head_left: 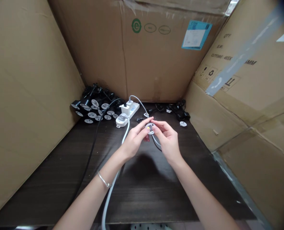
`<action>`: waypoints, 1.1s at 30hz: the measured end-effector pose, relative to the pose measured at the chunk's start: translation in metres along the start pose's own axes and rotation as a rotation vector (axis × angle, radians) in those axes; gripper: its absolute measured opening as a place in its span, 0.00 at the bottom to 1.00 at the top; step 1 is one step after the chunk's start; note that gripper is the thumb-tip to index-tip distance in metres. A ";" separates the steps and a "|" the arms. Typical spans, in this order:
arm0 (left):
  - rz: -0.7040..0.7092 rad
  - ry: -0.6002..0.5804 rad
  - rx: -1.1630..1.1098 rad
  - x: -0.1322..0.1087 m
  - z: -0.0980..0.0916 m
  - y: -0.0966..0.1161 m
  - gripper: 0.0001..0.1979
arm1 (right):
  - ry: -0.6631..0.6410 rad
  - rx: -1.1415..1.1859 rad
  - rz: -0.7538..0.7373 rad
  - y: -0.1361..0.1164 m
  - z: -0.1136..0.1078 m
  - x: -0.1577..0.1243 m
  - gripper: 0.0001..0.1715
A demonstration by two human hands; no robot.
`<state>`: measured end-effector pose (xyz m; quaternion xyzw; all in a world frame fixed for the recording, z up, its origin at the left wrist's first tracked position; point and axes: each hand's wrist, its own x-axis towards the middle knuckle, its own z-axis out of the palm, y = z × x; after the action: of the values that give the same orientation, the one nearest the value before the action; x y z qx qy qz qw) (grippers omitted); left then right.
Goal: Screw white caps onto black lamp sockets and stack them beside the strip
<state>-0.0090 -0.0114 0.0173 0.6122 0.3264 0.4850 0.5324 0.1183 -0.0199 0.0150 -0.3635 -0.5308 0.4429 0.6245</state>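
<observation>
Both hands meet over the middle of a dark table, pinching one small round white disc [151, 131] between them. My left hand [135, 138] is closed on the disc's left side, thumb on its face. On the right side, my right hand [166, 139] grips it with thumb and fingers. Small dark spots show on the disc's face. A white cable and a dark cable [156, 144] hang in a loop beside my right hand, below the disc. What lies behind the disc is hidden by the fingers.
A white power strip [133, 110] with plugs stands behind my hands. Black devices with white round faces [92, 115] are piled at the back left; more black parts [180, 111] lie at the back right. Cardboard boxes [153, 64] wall three sides. Cables [91, 150] cross the dark table [60, 172].
</observation>
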 end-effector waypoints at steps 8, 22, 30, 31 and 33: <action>-0.021 0.056 0.079 0.001 -0.001 -0.005 0.22 | -0.028 -0.038 -0.008 0.002 0.002 -0.002 0.12; -0.108 -0.048 -0.007 -0.001 0.002 0.001 0.14 | 0.023 -0.188 -0.076 0.001 -0.001 -0.003 0.14; -0.074 0.030 0.200 -0.002 0.001 -0.004 0.12 | 0.006 -0.109 -0.025 0.002 -0.003 -0.001 0.12; -0.046 0.050 0.261 -0.002 0.000 -0.005 0.13 | -0.003 -0.121 -0.038 0.002 -0.003 -0.001 0.12; -0.009 0.067 0.326 -0.002 -0.001 -0.007 0.15 | -0.023 -0.142 -0.058 0.000 -0.002 -0.001 0.13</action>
<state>-0.0098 -0.0113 0.0097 0.6724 0.4211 0.4435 0.4170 0.1205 -0.0209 0.0142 -0.3864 -0.5782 0.3900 0.6036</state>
